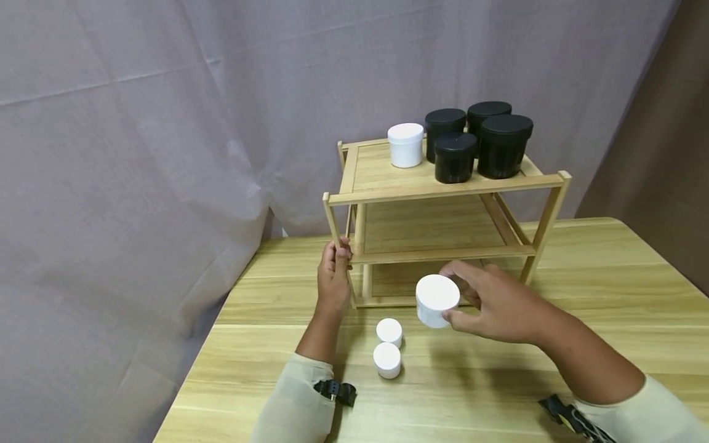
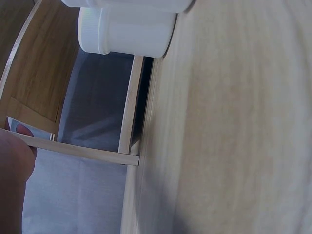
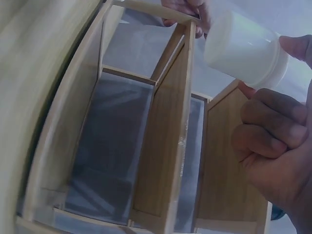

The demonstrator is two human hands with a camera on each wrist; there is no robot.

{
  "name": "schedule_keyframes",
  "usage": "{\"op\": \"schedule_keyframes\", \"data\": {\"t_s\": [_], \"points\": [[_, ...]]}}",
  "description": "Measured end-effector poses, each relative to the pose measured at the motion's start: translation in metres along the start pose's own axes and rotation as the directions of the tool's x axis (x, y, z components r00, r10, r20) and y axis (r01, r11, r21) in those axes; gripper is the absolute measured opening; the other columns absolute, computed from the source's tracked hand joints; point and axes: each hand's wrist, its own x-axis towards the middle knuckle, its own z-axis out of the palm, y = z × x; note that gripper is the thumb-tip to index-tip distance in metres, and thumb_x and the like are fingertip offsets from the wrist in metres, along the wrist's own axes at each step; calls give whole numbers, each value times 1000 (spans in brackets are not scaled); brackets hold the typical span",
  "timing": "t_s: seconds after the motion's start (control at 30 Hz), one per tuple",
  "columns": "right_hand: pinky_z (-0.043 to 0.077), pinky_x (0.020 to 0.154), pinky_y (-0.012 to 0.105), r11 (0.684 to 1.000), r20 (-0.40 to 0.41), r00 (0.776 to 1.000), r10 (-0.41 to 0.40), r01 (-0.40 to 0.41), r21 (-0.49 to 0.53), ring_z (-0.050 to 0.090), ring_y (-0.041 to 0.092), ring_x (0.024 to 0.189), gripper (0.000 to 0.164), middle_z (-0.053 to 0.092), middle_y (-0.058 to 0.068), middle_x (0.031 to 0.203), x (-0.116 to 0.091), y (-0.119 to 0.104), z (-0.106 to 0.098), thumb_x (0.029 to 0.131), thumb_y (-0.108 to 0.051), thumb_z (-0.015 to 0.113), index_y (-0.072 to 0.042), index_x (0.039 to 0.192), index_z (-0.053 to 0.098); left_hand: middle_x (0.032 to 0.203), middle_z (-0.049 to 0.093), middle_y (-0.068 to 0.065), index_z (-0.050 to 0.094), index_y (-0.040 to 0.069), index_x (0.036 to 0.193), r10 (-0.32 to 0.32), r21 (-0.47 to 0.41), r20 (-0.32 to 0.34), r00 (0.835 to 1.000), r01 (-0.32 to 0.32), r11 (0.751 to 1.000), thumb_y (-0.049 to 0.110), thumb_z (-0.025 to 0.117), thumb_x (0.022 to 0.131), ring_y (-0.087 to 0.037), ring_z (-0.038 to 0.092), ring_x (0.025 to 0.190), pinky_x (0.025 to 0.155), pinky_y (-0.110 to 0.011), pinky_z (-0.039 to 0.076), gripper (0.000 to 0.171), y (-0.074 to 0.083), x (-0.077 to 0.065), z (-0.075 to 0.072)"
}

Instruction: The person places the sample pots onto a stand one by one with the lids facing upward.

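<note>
My right hand (image 1: 498,304) pinches a white lidded jar (image 1: 437,301) between thumb and fingers, holding it above the table in front of a three-tier wooden rack (image 1: 443,253). In the right wrist view that jar (image 3: 243,51) is in the grasp, with the other fingers curled below it. My left hand (image 1: 333,280) grips the rack's front left post at about middle-shelf height; the left wrist view shows only part of this hand (image 2: 14,165) at its edge. Two small white jars (image 1: 389,331) (image 1: 387,360) stand on the table between my forearms.
On the rack's top shelf stand a white jar (image 1: 406,147) at left and several black jars (image 1: 455,161) toward the right. The wooden table (image 1: 266,344) extends to both sides. A grey curtain (image 1: 166,154) hangs behind, and a brown surface (image 1: 653,154) rises at right.
</note>
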Motion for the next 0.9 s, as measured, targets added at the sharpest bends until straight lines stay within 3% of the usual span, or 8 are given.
{"op": "schedule_keyframes", "data": {"t_s": [0.13, 0.23, 0.37, 0.47, 0.6, 0.7, 0.9], "points": [[46, 65, 23, 1000, 20, 1000, -1, 1, -14, 47, -4, 63, 44, 75, -10, 97, 5, -5, -9, 92, -19, 85, -12, 129, 64, 101, 54, 4, 53, -15, 136, -4, -3, 1, 1000, 4, 1000, 28, 43, 116, -9, 51, 97, 84, -21, 44, 48, -1, 0, 2], [46, 63, 23, 1000, 34, 999, -11, 11, -9, 46, -3, 60, 42, 74, -8, 95, 8, -9, -14, 92, -18, 84, -13, 129, 63, 102, 55, 4, 54, -14, 135, -10, 6, -1, 1000, 10, 1000, 29, 43, 116, -8, 52, 97, 84, -21, 44, 48, -1, 1, 2], [53, 67, 25, 999, 54, 998, -34, 35, -31, 62, -4, 72, 41, 76, -8, 101, 15, -14, -21, 93, -20, 84, -15, 127, 63, 106, 57, -10, 54, -12, 128, -16, 31, 2, 1000, 16, 999, 28, 41, 116, -9, 53, 98, 84, -22, 44, 45, 0, 2, 2], [50, 61, 24, 999, 61, 998, -28, 31, -43, 59, -5, 66, 40, 74, -12, 89, 20, -19, -27, 94, -23, 84, -16, 127, 64, 107, 57, -14, 54, -13, 127, -15, 43, 5, 1000, 15, 999, 28, 40, 116, -10, 53, 98, 84, -22, 44, 44, 0, 2, 1], [38, 51, 24, 1000, 62, 998, -3, 5, -27, 44, -1, 54, 40, 62, -15, 70, 26, -26, -33, 95, -23, 84, -15, 128, 64, 106, 56, -8, 54, -13, 127, -15, 46, 0, 1000, 15, 999, 27, 40, 117, -10, 53, 98, 84, -22, 44, 43, 0, 1, 0], [40, 53, 25, 1000, 67, 998, 12, -11, -24, 50, 1, 58, 41, 62, -15, 70, 29, -31, -35, 96, -24, 84, -13, 130, 63, 106, 56, -9, 55, -12, 126, -18, 48, -3, 1000, 18, 999, 25, 40, 117, -11, 53, 98, 84, -23, 44, 40, 0, 1, 0], [39, 55, 25, 998, 19, 1000, 20, -18, -68, 46, 2, 58, 42, 56, -12, 68, 35, -39, -44, 95, -22, 85, -11, 129, 64, 105, 56, -9, 55, -11, 129, -1, 41, 3, 1000, 1, 999, 26, 40, 117, -11, 53, 98, 84, -22, 44, 42, 0, 0, 0]]}}
